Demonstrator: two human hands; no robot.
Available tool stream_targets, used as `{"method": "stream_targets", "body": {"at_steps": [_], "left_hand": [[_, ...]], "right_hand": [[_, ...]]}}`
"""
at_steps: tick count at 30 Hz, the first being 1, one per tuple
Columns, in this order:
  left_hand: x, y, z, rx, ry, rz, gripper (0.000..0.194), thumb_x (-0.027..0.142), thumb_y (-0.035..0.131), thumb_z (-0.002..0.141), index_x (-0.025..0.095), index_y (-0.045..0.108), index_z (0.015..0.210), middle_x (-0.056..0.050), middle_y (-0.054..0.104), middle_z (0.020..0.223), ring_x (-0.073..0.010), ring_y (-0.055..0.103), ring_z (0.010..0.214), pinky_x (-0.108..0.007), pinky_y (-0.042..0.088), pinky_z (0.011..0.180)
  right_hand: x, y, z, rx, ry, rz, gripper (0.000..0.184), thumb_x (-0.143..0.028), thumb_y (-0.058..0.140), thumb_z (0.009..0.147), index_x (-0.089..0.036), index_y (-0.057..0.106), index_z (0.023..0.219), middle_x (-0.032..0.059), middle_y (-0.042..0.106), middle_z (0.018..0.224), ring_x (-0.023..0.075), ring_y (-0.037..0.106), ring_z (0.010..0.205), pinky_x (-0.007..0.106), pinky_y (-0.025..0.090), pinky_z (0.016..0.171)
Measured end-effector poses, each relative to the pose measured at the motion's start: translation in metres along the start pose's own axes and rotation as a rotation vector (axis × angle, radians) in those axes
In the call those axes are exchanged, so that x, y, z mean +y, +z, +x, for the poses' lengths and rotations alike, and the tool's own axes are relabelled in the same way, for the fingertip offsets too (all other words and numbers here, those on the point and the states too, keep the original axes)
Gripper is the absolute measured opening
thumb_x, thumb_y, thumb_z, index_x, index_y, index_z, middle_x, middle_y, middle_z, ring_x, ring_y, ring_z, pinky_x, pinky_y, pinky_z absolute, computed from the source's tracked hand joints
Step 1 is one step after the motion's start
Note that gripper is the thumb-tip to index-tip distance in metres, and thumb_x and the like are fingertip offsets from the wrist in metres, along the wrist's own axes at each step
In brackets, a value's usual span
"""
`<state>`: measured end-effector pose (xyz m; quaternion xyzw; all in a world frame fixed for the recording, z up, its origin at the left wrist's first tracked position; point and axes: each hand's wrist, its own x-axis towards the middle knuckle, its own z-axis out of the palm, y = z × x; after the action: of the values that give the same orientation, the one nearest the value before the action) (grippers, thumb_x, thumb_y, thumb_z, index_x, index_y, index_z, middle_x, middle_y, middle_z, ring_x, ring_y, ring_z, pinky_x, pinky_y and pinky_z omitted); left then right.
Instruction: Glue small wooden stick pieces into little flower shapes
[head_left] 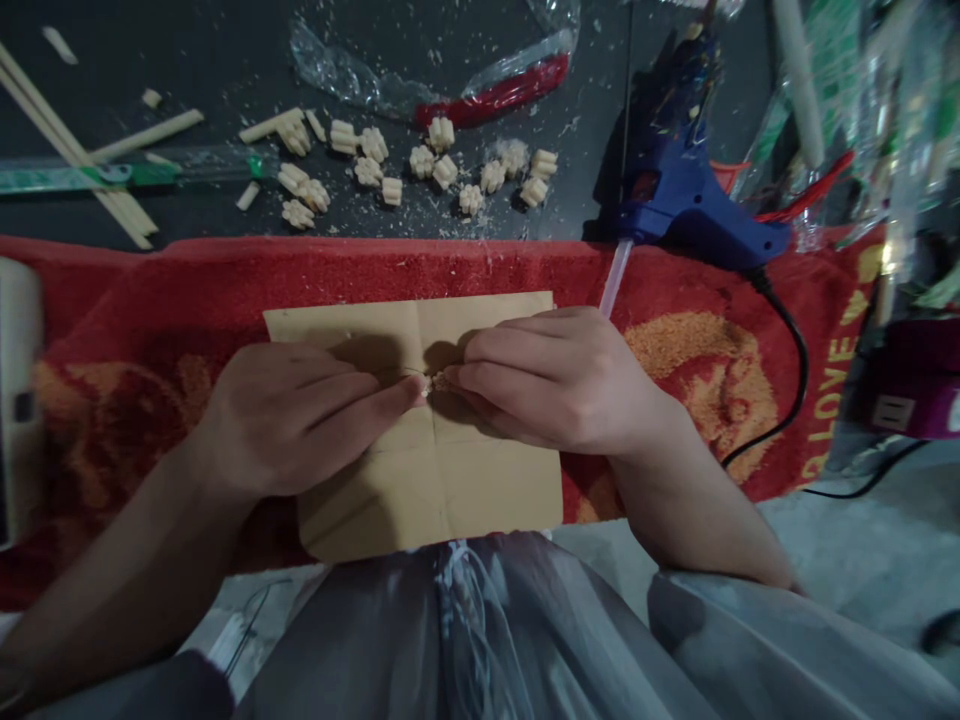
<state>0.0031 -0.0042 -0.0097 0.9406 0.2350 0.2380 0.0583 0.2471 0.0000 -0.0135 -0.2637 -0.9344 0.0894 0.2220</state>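
Observation:
My left hand (300, 415) and my right hand (551, 375) meet over a creased sheet of brown cardboard (487, 490). Between the fingertips of both hands is a small pale wooden piece (427, 386), mostly covered by the fingers. Both hands are closed in a pinch, thumbs and forefingers nearly touching. Beyond the cardboard, several small flower-shaped clusters of short wooden sticks (368, 172) lie on the dark table.
A blue glue gun (686, 200) with a clear glue stick lies at the right, its black cord (799, 360) curving over the red towel (517, 265). Long wooden sticks (67, 135) lie at the left. Plastic wrappers (832, 70) crowd the far right. A white object (19, 350) borders the left edge.

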Motion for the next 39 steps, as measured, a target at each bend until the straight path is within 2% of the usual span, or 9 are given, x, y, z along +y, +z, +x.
{"method": "stream_targets", "body": {"at_steps": [4,8,15,32,39], "left_hand": [[0.0005,-0.0022,0.0015,-0.011,-0.013,-0.010,0.011,0.012,0.059,0.094,0.013,0.069,0.090,0.003,0.066,0.059,-0.0116,0.061,0.052,-0.027,0.040,0.049],[0.0005,-0.0034,0.0013,-0.023,-0.018,-0.028,0.014,0.012,0.059,0.094,0.011,0.071,0.087,0.001,0.066,0.058,-0.0123,0.060,0.050,-0.028,0.041,0.049],[0.0021,-0.0025,0.0028,-0.036,-0.024,-0.019,0.018,0.013,0.057,0.095,0.012,0.073,0.087,0.001,0.070,0.062,-0.0119,0.064,0.053,-0.027,0.040,0.048],[0.0013,-0.0011,0.0050,-0.018,-0.010,-0.001,0.018,0.012,0.056,0.095,0.012,0.070,0.085,0.003,0.070,0.061,-0.0120,0.064,0.050,-0.026,0.041,0.047],[0.0013,-0.0001,0.0057,0.005,-0.012,-0.009,0.015,0.011,0.056,0.095,0.014,0.068,0.086,0.005,0.069,0.060,-0.0104,0.059,0.047,-0.025,0.038,0.045]], "right_hand": [[-0.0004,0.0002,-0.0003,0.013,0.006,-0.007,0.024,-0.014,0.049,0.096,-0.016,0.063,0.077,0.0000,0.066,0.075,0.0092,0.058,0.066,0.024,0.040,0.057],[-0.0002,0.0005,-0.0015,-0.014,0.002,-0.003,0.023,-0.016,0.048,0.097,-0.016,0.063,0.080,0.0000,0.066,0.077,0.0093,0.057,0.067,0.024,0.040,0.058],[0.0000,0.0006,-0.0010,0.011,0.001,-0.016,0.023,-0.015,0.049,0.097,-0.016,0.063,0.079,-0.0002,0.066,0.076,0.0088,0.057,0.066,0.024,0.038,0.057],[-0.0004,0.0006,0.0011,0.032,-0.016,-0.015,0.024,-0.014,0.050,0.097,-0.016,0.063,0.077,-0.0006,0.066,0.074,0.0088,0.056,0.064,0.025,0.036,0.054],[-0.0001,0.0006,0.0008,0.019,-0.019,-0.024,0.025,-0.014,0.049,0.097,-0.016,0.063,0.077,-0.0007,0.065,0.074,0.0090,0.055,0.064,0.026,0.035,0.055]]}}
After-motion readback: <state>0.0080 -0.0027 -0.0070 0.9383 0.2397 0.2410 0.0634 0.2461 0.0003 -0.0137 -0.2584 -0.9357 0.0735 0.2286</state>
